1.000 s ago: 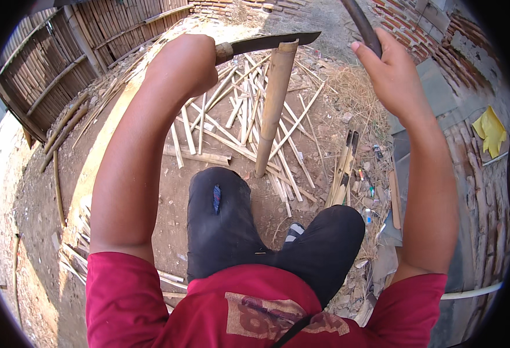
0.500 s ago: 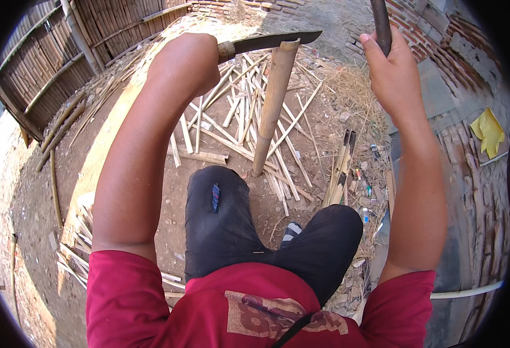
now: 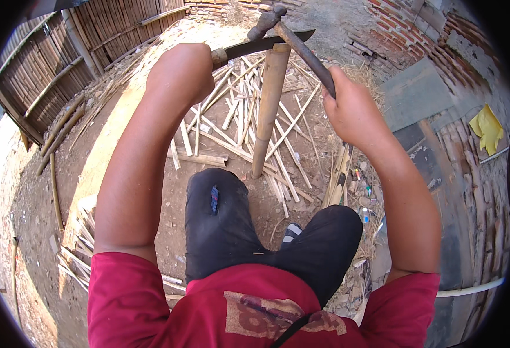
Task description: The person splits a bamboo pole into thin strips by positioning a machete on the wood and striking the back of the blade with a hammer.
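My left hand (image 3: 182, 74) is closed round the wooden handle of a machete (image 3: 240, 51). Its dark blade reaches rightward across the top of an upright bamboo pole (image 3: 266, 107), whose foot stands on the ground in front of my knees. In my right hand (image 3: 352, 107) is the shaft of a hammer (image 3: 304, 51), slanting up and to the left. The hammer's head lies over the back of the blade, just left of the pole's top; whether it touches the metal I cannot tell.
Many split bamboo strips (image 3: 240, 116) lie scattered behind the pole. More strips (image 3: 80, 261) are heaped at my left. A bamboo fence (image 3: 46, 64) runs along the far left, and brick rubble (image 3: 394, 29) lies at the far right. A yellow sheet (image 3: 487, 130) rests on the right.
The hammer has swung down and leftward from its raised place at upper right to the machete's blade. My left hand, the machete and the pole's top have shifted slightly down and left.
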Demonstrator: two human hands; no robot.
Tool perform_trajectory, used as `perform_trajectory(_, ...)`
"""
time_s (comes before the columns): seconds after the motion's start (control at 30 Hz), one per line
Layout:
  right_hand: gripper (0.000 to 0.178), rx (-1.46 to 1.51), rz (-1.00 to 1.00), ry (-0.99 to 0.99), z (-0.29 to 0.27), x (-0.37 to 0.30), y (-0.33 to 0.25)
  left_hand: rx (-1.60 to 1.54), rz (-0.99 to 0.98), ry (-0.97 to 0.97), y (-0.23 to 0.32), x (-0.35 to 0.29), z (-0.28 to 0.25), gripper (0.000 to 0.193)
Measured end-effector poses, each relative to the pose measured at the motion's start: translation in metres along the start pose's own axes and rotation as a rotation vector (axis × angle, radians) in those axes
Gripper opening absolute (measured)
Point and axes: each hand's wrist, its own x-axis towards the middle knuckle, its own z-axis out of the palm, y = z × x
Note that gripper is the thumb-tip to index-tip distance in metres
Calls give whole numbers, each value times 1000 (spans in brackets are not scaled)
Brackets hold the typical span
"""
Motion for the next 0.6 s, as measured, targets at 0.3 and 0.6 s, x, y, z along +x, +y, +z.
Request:
perform_trajectory(0.3, 23, 260, -30, 342, -32, 21, 10, -33, 11, 60, 5, -7, -3, 19)
perform_trajectory(0.6, 21, 234, 56, 96, -45, 20, -6, -49, -26, 85, 0, -13, 7, 17)
